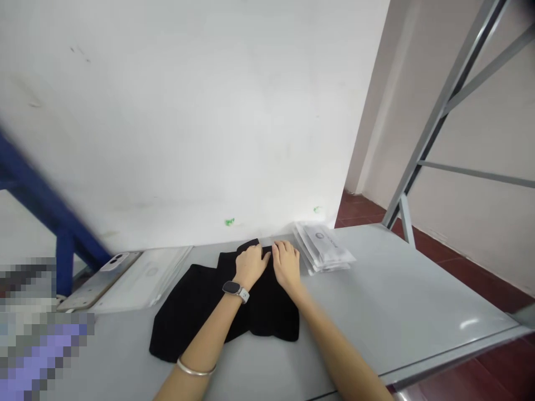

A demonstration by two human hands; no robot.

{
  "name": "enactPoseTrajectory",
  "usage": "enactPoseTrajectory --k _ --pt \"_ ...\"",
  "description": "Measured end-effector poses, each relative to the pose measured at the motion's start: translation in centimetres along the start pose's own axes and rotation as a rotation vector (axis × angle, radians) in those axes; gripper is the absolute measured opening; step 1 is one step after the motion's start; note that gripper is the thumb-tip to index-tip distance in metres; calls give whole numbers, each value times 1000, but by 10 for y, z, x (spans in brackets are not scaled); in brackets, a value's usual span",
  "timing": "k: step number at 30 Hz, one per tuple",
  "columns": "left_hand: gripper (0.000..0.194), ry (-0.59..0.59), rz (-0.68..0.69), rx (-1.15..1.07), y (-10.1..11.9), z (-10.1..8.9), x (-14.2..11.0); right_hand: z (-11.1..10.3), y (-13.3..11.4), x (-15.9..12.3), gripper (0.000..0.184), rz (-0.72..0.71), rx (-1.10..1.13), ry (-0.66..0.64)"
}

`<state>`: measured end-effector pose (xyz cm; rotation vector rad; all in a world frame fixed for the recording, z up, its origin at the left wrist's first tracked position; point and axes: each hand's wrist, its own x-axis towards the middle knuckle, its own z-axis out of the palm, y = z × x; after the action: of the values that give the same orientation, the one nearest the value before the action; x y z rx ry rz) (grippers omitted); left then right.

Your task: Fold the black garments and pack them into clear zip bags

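Observation:
A black garment lies spread on the grey table, partly folded. My left hand rests on its far edge with the fingers curled down onto the cloth; a watch sits on that wrist and a bangle lower on the forearm. Right beside it, my right hand presses flat on the same far edge with the fingers stretched out. The two hands nearly touch.
A stack of clear plastic bags lies just right of the hands by the white wall. More flat bags and a phone lie to the left. A grey metal rack stands at the right, a blue frame at the left.

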<state>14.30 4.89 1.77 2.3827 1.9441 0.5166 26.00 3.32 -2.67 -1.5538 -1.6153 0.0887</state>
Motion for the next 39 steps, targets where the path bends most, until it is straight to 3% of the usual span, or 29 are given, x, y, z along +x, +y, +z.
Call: enactPoseTrajectory --k 4,7,12,19,29,35,39 --pt "47 88 0 -70 -17 -3 -1 0 0 0 40 19 -16 -11" --pt "46 127 59 -105 -30 -2 -2 -1 0 1 41 24 -12 -8" --pt "56 -1 190 -61 -33 24 -8 -3 -1 2 41 25 -18 -23" --pt "71 -123 149 96 -28 44 -11 -5 -2 0 38 57 95 -38" --pt "69 -101 124 94 -27 49 -11 3 8 -1 51 185 264 -54" --pt "67 -127 121 3 -32 43 -8 3 8 0 50 169 323 -54" --pt "73 -9 51 64 -38 39 -7 4 7 0 48 156 325 -47"
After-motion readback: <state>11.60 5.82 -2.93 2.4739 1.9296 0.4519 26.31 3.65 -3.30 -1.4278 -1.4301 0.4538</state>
